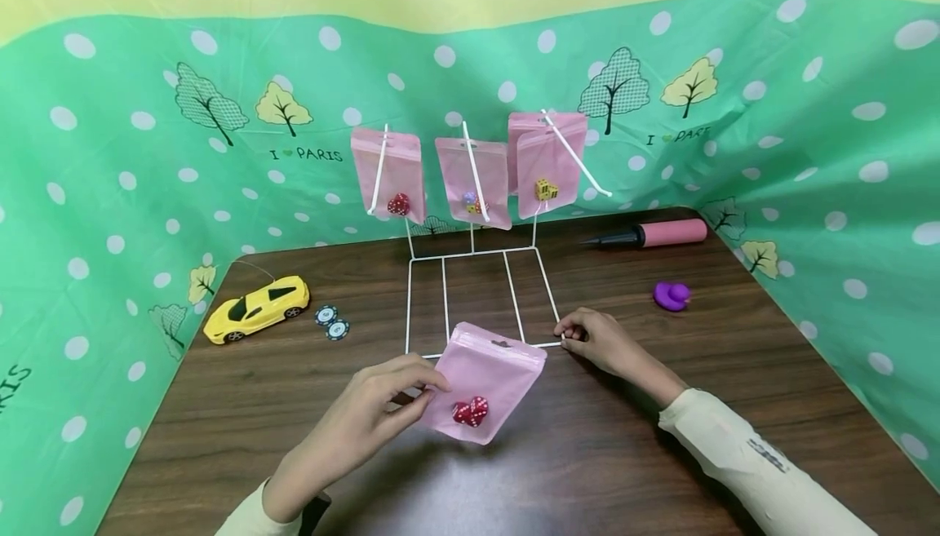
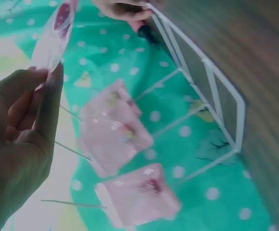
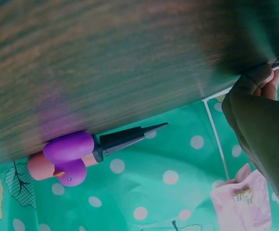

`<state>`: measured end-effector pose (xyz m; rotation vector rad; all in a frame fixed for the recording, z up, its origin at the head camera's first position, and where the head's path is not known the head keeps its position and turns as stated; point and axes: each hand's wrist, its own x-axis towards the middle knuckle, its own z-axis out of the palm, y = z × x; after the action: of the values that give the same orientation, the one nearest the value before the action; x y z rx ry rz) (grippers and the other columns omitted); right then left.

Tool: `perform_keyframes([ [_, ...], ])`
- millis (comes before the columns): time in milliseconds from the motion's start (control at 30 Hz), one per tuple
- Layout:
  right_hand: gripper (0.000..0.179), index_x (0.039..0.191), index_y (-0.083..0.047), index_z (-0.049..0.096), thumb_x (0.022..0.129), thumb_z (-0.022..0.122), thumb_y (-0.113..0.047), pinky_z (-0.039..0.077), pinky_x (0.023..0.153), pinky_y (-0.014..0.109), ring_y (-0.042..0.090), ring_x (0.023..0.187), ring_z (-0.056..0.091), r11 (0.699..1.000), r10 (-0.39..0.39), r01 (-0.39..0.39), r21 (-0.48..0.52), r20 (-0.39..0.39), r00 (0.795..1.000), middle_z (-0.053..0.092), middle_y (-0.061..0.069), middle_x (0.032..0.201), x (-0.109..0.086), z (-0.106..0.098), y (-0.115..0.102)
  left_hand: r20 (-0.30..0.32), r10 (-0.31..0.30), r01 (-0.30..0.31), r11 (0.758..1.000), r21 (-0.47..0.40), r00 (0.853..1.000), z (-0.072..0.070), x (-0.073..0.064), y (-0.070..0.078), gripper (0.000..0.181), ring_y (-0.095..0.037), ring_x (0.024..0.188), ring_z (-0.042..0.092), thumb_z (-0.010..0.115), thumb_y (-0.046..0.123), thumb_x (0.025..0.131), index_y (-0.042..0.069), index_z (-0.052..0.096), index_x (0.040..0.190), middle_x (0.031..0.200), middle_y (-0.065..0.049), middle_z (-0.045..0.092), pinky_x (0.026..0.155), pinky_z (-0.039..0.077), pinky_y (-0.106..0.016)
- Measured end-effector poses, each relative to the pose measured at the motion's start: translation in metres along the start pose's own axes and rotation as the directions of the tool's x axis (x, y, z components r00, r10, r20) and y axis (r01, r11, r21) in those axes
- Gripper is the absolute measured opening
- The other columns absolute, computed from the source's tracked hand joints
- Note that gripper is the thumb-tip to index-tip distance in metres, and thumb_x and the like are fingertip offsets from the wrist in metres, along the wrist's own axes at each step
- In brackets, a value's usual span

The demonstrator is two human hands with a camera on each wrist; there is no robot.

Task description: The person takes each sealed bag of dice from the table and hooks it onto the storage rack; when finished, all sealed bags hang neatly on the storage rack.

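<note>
My left hand (image 1: 378,401) pinches the left edge of a pink zip pouch (image 1: 488,365) between thumb and fingers, raised above the table in front of the rack. Red dice (image 1: 471,411) show through its clear front, and a hanging slot sits near its top. At the front right corner of the white wire rack (image 1: 473,254), my right hand (image 1: 598,342) pinches the base wire. Similar pouches hang from the rack's three prongs: one with red dice (image 1: 387,173) at left, one with mixed-colour dice (image 1: 473,181) in the middle, and two overlapping at right, the front one with yellow dice (image 1: 547,189).
A yellow toy car (image 1: 259,311) and two poker chips (image 1: 332,322) lie on the left of the wooden table (image 1: 242,438). On the right are a purple rubber duck (image 1: 671,296) and a pink hand pump (image 1: 671,232). Green dotted cloth (image 1: 470,63) encloses the back and sides.
</note>
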<state>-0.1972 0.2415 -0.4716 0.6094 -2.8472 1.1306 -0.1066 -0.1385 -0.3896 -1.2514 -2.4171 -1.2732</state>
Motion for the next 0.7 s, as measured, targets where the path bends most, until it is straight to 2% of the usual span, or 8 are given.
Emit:
perform_keyframes([
  [233, 0.008, 0.095, -0.001, 0.074, 0.091, 0.08, 0.003, 0.052, 0.072, 0.031, 0.015, 0.082, 0.06, 0.999, -0.011, 0.01, -0.036, -0.009, 1.0, 0.066, 0.002, 0.088, 0.0, 0.001, 0.001, -0.054, 0.086, -0.087, 0.996, -0.015, 0.995, -0.01, 0.026, 0.018, 0.038, -0.013, 0.098, 0.071, 0.07, -0.016, 0.096, 0.012, 0.076, 0.121, 0.115, -0.002, 0.074, 0.08, 0.062, -0.023],
  [333, 0.009, 0.094, -0.001, 0.073, 0.091, 0.079, 0.004, 0.052, 0.072, 0.031, 0.014, 0.081, 0.06, 0.999, -0.012, 0.012, -0.036, -0.011, 1.0, 0.065, 0.001, 0.087, 0.001, 0.001, 0.002, -0.11, 0.142, -0.142, 0.99, 0.003, 0.984, -0.015, 0.04, 0.02, 0.038, -0.015, 0.096, 0.072, 0.072, -0.018, 0.093, 0.008, 0.075, 0.121, 0.115, -0.005, 0.074, 0.078, 0.062, -0.023],
  [400, 0.009, 0.096, -0.001, 0.074, 0.091, 0.078, 0.005, 0.052, 0.073, 0.03, 0.014, 0.082, 0.06, 1.0, -0.005, 0.004, -0.025, -0.004, 1.0, 0.065, 0.0, 0.088, 0.001, 0.001, 0.003, -0.151, 0.158, -0.158, 0.987, 0.013, 0.976, -0.019, 0.05, 0.022, 0.038, -0.015, 0.093, 0.072, 0.073, -0.019, 0.092, 0.007, 0.075, 0.12, 0.114, -0.006, 0.075, 0.077, 0.062, -0.023],
  [467, 0.01, 0.099, -0.001, 0.076, 0.092, 0.077, 0.005, 0.052, 0.074, 0.029, 0.013, 0.083, 0.059, 1.0, 0.01, -0.01, -0.015, 0.004, 1.0, 0.066, 0.0, 0.088, 0.001, 0.002, 0.002, -0.187, 0.151, -0.151, 0.988, 0.014, 0.971, -0.022, 0.059, 0.023, 0.036, -0.015, 0.09, 0.072, 0.074, -0.018, 0.092, 0.006, 0.076, 0.118, 0.114, -0.007, 0.075, 0.075, 0.063, -0.024],
  [567, 0.009, 0.1, -0.001, 0.077, 0.093, 0.077, 0.004, 0.051, 0.075, 0.028, 0.013, 0.084, 0.059, 1.0, 0.023, -0.023, -0.011, 0.015, 1.0, 0.066, -0.001, 0.089, 0.001, 0.002, 0.002, -0.223, 0.096, -0.097, 0.995, 0.01, 0.97, -0.026, 0.068, 0.024, 0.033, -0.014, 0.088, 0.072, 0.076, -0.016, 0.092, 0.006, 0.078, 0.117, 0.113, -0.006, 0.075, 0.073, 0.063, -0.026],
  [700, 0.01, 0.1, -0.001, 0.077, 0.092, 0.077, 0.005, 0.051, 0.076, 0.029, 0.014, 0.085, 0.059, 1.0, 0.022, -0.022, -0.011, 0.01, 1.0, 0.066, 0.0, 0.09, 0.001, 0.001, 0.001, -0.246, 0.019, -0.024, 1.0, -0.018, 0.969, -0.028, 0.073, 0.024, 0.031, -0.015, 0.087, 0.074, 0.078, -0.013, 0.092, 0.006, 0.079, 0.117, 0.112, -0.005, 0.075, 0.07, 0.063, -0.027],
])
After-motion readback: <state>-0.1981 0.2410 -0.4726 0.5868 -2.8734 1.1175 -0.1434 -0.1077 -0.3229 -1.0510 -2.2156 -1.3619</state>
